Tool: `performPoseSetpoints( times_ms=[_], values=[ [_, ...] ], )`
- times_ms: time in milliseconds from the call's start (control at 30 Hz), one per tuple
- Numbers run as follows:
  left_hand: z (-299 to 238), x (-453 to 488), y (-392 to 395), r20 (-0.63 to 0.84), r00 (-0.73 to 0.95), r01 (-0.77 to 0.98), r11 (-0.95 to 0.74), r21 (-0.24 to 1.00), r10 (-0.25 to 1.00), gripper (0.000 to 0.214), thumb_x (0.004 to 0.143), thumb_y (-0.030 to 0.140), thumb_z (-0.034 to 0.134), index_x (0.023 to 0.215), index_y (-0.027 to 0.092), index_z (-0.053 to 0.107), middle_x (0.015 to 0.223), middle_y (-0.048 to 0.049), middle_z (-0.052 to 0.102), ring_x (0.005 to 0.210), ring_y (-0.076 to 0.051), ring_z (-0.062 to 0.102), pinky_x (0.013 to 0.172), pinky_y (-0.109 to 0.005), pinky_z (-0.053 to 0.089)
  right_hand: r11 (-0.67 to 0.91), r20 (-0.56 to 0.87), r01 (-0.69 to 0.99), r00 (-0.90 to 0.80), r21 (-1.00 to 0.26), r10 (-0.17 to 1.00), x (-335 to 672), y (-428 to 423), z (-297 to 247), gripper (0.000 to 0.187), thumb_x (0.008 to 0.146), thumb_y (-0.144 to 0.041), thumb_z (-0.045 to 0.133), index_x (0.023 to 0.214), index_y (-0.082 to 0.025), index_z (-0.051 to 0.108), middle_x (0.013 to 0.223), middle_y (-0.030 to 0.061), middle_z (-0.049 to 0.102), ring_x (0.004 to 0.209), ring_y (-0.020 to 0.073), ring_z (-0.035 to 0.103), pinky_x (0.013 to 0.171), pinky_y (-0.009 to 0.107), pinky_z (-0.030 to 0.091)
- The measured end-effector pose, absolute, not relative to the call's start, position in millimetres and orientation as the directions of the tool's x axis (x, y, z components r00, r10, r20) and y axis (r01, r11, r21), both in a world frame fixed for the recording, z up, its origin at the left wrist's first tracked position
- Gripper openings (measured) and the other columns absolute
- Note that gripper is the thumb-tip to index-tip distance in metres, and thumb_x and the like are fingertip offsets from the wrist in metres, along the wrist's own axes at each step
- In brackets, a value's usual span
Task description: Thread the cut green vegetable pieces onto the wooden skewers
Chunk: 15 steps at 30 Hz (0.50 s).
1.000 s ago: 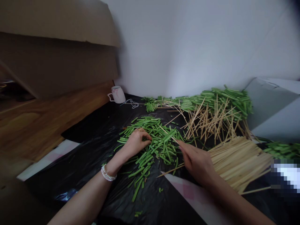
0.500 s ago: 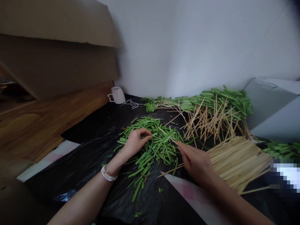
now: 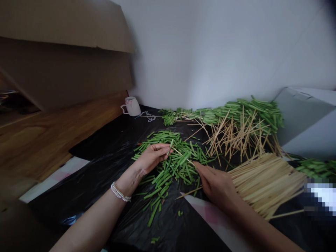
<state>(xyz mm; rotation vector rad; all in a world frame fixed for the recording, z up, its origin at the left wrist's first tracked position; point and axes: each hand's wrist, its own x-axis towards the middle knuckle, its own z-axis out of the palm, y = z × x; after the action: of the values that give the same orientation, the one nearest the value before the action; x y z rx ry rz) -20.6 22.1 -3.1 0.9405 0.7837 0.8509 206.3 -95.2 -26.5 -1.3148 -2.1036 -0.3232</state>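
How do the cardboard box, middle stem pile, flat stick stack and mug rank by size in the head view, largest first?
1. Cardboard box
2. Middle stem pile and flat stick stack: too alike in size to rank against each other
3. Mug

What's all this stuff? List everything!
Cut stems: many, green, middle
Stems on sticks: many, green, back
Greenery: some, green, right edge
Loose sticks: many, tan, right
Held stick: one, tan, middle
Held piece: one, green, middle
Mug: one, white-pink, back left
String: some, white, by mug
Sheeting: some, black, under stems
Checked covering: some, pink-white, left, front
Cardboard box: one, brown, left
Wooden surface: one, brown, left
Wall: one, pale, back
Box shape: one, pale, right
Beads: many, white, left wrist
Left hand: one, pinching held piece
Right hand: one, holding stick
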Motion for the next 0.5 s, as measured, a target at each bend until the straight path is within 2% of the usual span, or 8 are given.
performPoseSetpoints(
  times_ms=[500],
  values=[
    [-1.8,-19.9,21.8,-0.209,0.435,-0.262,0.345,0.901,0.876,0.025,0.061,0.023,0.086,0.083,0.014,0.076,0.079,-0.0045,0.072,0.069,-0.008,0.060,0.066,-0.019,0.046,0.457,0.604,0.885,-0.313,-0.095,0.733,205.6,-95.4,-29.4,0.035,0.092,-0.014,0.037,0.117,-0.012,0.062,0.086,0.0067,0.072,0.065,0.0147,0.068,0.060,0.025,0.051]
  ],
)
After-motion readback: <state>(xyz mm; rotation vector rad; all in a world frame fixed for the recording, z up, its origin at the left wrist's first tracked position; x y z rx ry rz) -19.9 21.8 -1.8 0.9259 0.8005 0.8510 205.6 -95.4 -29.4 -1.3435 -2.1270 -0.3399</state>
